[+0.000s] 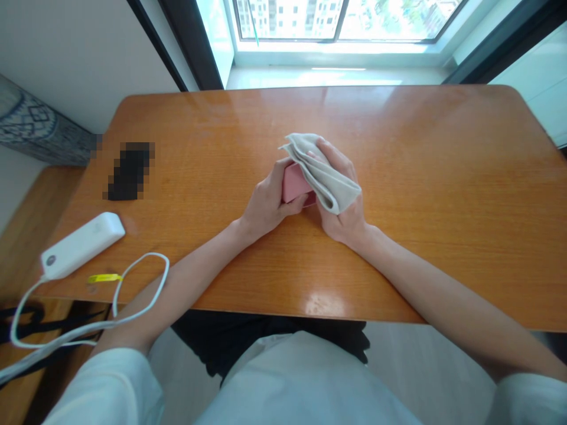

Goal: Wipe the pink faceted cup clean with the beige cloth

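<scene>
Above the middle of the wooden table, my left hand (269, 198) is closed around a small pink box-like object (294, 182), thumb on the near side and fingers on the far side. My right hand (343, 215) grips a folded light grey cloth (330, 177), which rests against the right side of the pink object and covers part of it. Some right-hand fingers lie over the top of the cloth; others are hidden beneath it. What kind of object the pink one is, I cannot tell.
A white power bank-like device (83, 245) with a white cable (155, 255) lies at the table's left edge, beside a yellow strip (104, 278). A blurred-out black object (129, 171) is behind it. The wooden table (443, 195) reaches toward a window (332, 20).
</scene>
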A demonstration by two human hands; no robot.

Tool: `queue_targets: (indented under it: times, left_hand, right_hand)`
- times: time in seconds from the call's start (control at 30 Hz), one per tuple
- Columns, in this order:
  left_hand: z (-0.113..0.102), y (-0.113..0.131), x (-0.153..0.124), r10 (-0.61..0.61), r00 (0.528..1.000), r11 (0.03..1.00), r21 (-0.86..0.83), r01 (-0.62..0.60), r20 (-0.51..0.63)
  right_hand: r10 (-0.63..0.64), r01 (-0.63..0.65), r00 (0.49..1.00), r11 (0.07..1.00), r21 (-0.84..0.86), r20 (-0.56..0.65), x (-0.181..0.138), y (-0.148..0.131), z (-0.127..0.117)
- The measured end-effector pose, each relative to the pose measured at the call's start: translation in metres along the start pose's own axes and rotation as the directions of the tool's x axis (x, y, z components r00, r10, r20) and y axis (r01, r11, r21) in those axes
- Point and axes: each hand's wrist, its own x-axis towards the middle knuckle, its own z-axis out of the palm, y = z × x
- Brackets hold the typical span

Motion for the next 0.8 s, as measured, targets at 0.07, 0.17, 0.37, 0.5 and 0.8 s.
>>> queue_targets:
  times: [0.07, 0.17, 0.37, 0.5, 0.8]
  left_hand:
    - [0.000, 0.002, 0.001, -0.011, 1.000, 1.000, 0.020, 0.011, -0.004]
    - [0.001, 0.005, 0.001, -0.021, 1.000, 0.999, 0.035, 0.021, -0.013]
    - [0.001, 0.000, -0.001, -0.037, 0.999, 0.999, 0.018, 0.037, -0.006]
    - [0.001, 0.003, 0.000, -0.052, 0.999, 0.998, 0.034, 0.052, -0.004]
    - [0.001, -0.004, -0.001, -0.022, 1.000, 1.000, 0.017, 0.022, -0.005]
  right_hand:
    - [0.105, -0.104, 0.993, 0.994, 0.028, -0.054, -0.003, 0.011, 0.003]
    - [0.312, -0.305, 0.935, 0.950, 0.063, -0.169, -0.007, 0.022, 0.007]
    - [-0.092, 0.091, 0.996, 0.990, -0.108, 0.001, -0.001, -0.008, 0.000]
    - [-0.045, 0.045, 0.999, 0.996, -0.071, 0.003, 0.001, -0.002, -0.001]
    - [-0.014, 0.014, 1.000, 0.994, -0.108, 0.002, 0.000, -0.005, 0.000]
